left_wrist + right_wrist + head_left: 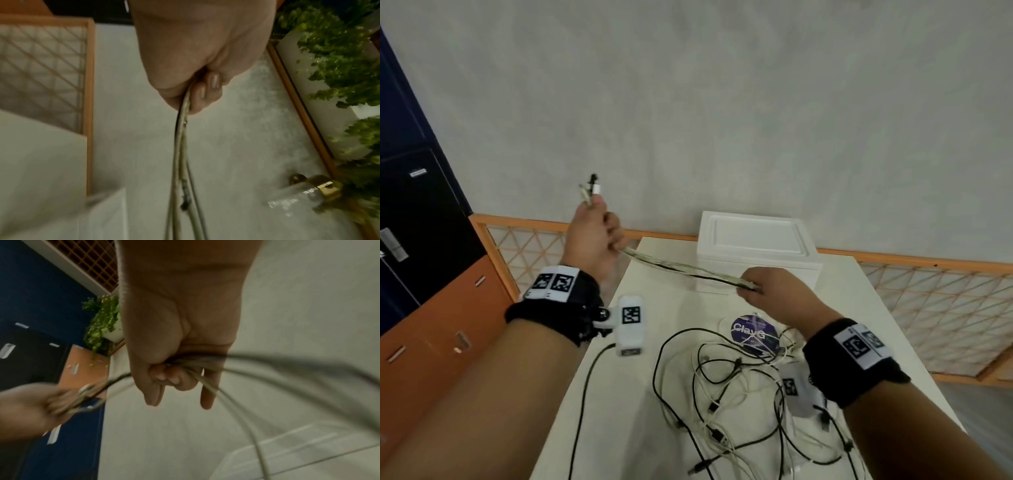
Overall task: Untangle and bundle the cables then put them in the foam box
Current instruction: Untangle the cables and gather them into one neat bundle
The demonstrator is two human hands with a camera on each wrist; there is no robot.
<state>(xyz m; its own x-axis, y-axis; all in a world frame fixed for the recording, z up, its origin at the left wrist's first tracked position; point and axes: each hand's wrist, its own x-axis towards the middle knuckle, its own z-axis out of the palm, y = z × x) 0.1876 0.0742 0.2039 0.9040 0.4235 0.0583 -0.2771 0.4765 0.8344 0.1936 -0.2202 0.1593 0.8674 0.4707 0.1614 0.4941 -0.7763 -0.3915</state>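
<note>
My left hand is raised over the table's left edge and grips a bunch of black and white cables, whose plug ends stick up above the fist. The bunch runs taut to my right hand, which grips it in front of the white foam box. In the left wrist view the curled fingers close on the strands. In the right wrist view my right hand holds several strands that fan out to the right. More tangled cables lie loose on the table.
The foam box has its lid on and stands at the far edge of the white table. A round purple-labelled item lies under my right hand. Orange lattice railing runs behind the table, dark and orange cabinets stand on the left.
</note>
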